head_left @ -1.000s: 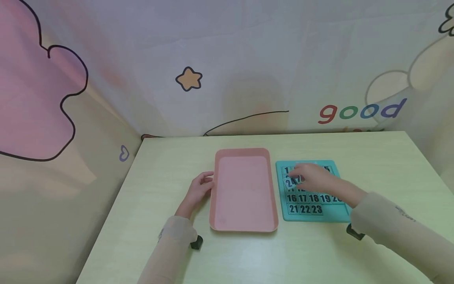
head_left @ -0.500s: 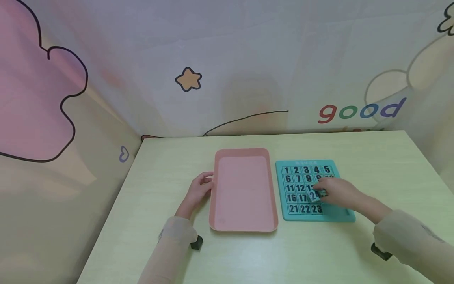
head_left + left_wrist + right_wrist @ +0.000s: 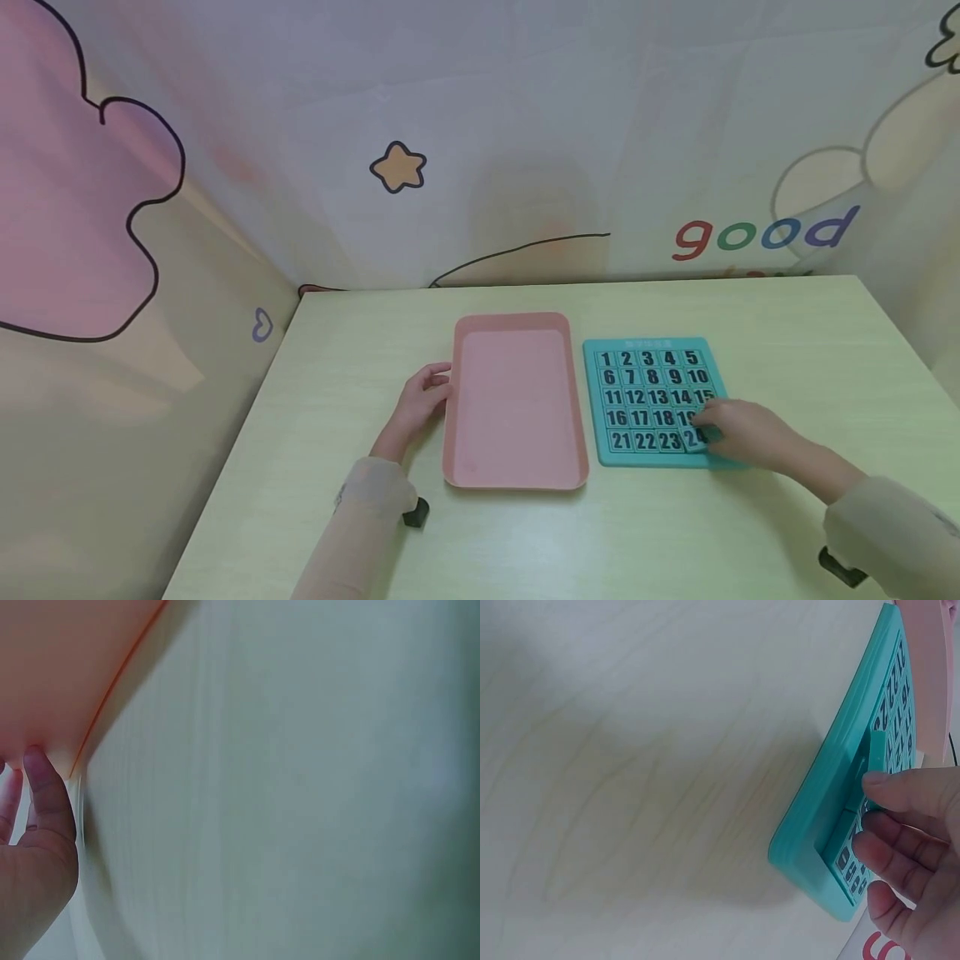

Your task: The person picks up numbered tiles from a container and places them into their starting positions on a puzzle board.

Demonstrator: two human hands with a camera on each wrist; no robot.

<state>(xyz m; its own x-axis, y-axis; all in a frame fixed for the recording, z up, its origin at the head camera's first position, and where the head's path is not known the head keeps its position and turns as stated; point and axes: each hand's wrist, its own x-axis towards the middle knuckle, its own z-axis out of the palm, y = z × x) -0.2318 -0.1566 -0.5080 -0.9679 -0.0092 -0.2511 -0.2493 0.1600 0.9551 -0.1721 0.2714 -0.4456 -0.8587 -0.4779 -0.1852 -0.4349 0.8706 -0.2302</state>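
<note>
A turquoise number board (image 3: 652, 460) lies on the table to the right of a pink tray (image 3: 517, 400). Its rows of tiles show black numbers from 1 up to 23. Between thumb and fingertips my right hand (image 3: 750, 433) pinches a number tile (image 3: 694, 440) reading 24, partly covered by the fingers. In the right wrist view that tile (image 3: 877, 754) stands tilted over the bottom row, beside 23. My left hand (image 3: 420, 408) touches the tray's left side; in the left wrist view its thumb (image 3: 49, 791) rests against the pink wall.
The pale wooden table (image 3: 517, 546) carries the tray and board side by side. Behind it rises a printed backdrop (image 3: 480, 125) with a star and the word "good". Each wrist wears a small black device, such as the left one (image 3: 416, 512).
My right hand has carried the 24 tile from the board's upper left down and right to the bottom row beside 23. The left hand and the tray have stayed put.
</note>
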